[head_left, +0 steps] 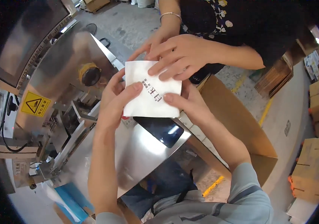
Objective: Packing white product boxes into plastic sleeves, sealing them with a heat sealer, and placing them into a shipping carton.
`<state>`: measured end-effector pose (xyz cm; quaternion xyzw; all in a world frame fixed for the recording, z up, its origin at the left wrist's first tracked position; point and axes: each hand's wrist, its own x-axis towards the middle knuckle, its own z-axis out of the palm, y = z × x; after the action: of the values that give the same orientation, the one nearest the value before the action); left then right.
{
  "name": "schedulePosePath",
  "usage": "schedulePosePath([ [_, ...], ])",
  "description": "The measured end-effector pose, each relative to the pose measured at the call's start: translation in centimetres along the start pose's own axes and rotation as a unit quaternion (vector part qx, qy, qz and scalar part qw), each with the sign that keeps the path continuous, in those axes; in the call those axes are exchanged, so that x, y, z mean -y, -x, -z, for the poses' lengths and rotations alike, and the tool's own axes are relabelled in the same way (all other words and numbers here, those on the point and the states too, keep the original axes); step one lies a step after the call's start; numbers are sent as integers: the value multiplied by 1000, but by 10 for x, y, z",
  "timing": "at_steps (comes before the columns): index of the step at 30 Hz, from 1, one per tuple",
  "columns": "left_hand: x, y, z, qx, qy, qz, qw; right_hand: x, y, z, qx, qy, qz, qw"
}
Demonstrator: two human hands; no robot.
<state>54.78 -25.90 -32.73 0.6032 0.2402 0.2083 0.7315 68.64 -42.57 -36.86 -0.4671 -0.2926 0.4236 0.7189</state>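
A white square packet (140, 100) with dark print, perhaps folded paper napkins, is held up over the steel machine table. My left hand (116, 97) grips its left side, thumb on the face and fingers behind. On the lower right edge my right hand (189, 102) closes the same way. A co-worker's hand (189, 52) reaches in from the far side, its fingers lying on the packet's upper face. The co-worker's other hand (155, 44) is behind the top edge, partly hidden. Below the packet a dark smartphone (161, 130) lies on the steel surface.
The steel machine table (144, 164) spreads under my arms, with machine parts (73, 115) and a yellow warning label (36, 104) on the left. An open cardboard box (249, 138) stands to the right. Stacked cartons (314, 168) line the far right.
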Motion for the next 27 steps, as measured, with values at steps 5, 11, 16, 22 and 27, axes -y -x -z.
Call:
schedulePosePath([
  [5,-9,9,-3,9,-22,-5,1000,5,19,-11,-16,-29,-10,999],
  [11,-9,10,-7,3,-48,18,999,1,25,-10,-35,-51,-26,998],
  [16,-10,11,-8,6,-45,17,999,0,27,-7,-43,-54,-41,997],
  [22,-8,6,-11,10,-58,18,998,-1,26,-1,-40,-46,-34,998],
  [27,-9,6,-15,9,-62,21,998,-1,27,2,-47,-32,-25,998],
])
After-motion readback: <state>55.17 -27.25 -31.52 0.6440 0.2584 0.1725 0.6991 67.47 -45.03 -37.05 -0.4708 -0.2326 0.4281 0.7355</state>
